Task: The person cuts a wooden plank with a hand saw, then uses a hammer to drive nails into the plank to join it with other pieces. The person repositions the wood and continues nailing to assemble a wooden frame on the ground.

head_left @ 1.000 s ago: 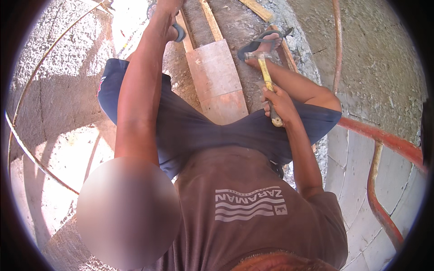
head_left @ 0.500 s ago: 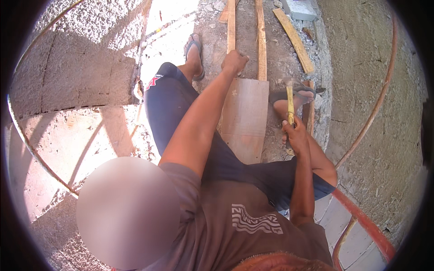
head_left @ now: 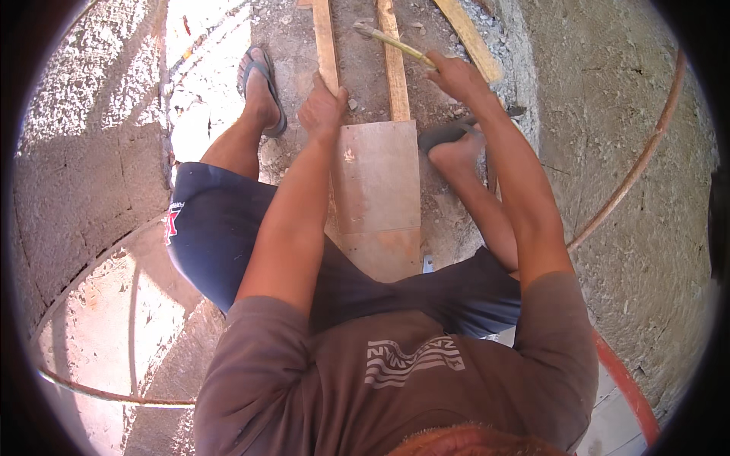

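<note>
My left hand (head_left: pixel 322 108) is closed round the near end of a long wooden strip (head_left: pixel 325 44), at the far left corner of a flat plywood panel (head_left: pixel 379 176). A second wooden strip (head_left: pixel 394 72) runs parallel to it and meets the panel's far edge. In my right hand (head_left: pixel 458 77) is a hammer (head_left: pixel 411 52) with a yellow handle. Raised beyond the panel, the hammer points leftward across the second strip, its head near the first one. Fingers partly hide the grip end of the handle.
To the far right a loose wooden board (head_left: pixel 470 39) lies on the rubble ground. My feet in flip-flops stand on both sides of the panel. A rough concrete wall (head_left: pixel 608 152) rises on the right, with a curved rod (head_left: pixel 642 163) in front of it.
My right hand has swung the hammer from beside my right knee forward and leftward over the strips. My left hand stays at the strip's end, while the view has shifted.
</note>
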The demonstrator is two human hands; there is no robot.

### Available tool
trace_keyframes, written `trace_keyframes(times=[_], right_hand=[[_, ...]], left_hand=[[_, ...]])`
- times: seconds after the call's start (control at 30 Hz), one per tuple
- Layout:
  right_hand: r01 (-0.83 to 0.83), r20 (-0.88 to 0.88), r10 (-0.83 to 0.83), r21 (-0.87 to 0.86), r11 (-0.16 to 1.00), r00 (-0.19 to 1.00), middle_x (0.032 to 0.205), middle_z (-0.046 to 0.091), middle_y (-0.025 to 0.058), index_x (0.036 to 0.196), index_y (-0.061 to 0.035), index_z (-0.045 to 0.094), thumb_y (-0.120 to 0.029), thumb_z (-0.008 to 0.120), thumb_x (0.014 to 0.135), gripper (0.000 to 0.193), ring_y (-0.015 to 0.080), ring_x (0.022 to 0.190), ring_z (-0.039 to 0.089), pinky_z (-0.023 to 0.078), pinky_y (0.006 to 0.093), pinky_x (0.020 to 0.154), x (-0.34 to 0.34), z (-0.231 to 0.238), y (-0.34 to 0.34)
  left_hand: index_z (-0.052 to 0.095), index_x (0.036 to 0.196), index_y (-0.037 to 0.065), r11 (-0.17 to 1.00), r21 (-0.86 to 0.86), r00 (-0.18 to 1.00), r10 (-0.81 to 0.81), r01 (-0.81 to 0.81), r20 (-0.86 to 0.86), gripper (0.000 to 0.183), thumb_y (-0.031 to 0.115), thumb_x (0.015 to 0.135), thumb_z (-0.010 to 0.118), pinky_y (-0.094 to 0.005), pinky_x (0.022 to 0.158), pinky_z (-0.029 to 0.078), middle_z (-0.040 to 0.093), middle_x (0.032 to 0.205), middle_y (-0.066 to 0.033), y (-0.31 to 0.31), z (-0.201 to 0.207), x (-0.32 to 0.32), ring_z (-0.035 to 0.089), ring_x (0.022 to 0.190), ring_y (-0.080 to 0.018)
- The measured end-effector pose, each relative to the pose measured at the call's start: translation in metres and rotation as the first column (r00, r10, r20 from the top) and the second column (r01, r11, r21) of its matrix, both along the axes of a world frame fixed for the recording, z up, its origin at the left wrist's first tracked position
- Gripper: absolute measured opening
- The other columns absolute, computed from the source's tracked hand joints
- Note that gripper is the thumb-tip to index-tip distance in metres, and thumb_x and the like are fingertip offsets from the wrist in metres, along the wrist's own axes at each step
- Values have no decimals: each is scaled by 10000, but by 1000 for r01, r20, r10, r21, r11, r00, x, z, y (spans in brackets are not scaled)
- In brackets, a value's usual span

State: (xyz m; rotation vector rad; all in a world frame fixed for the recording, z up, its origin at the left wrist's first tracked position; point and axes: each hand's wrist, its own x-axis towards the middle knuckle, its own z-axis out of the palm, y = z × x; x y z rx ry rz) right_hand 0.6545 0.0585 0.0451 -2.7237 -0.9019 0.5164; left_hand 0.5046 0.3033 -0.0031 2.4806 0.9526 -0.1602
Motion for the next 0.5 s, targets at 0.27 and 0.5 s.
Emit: trace_keyframes(times=[0.27,0.5], right_hand=[[50,-118,-56,-53,997,991,962,707,184,1165,-105,600,-307,608,973,279,387,938,673,516,500,802,27,-61,-37],[458,-498,-233,396,796,836,749,576,39,1081,-51,633,-310,714,930,310,152,636,531,400,308,542,-65,-12,-29]], left_hand=[[420,1503,103,999,-40,999,8,-6,37,792,476,858,689,-525,873,510,722,1059,-229,5,-18,-4,686,991,-431],[454,1455,55,986,-84,952,161,-144,260,659,334,890,645,-483,874,504,654,1071,-188,-7,6,-18,654,1002,-386]])
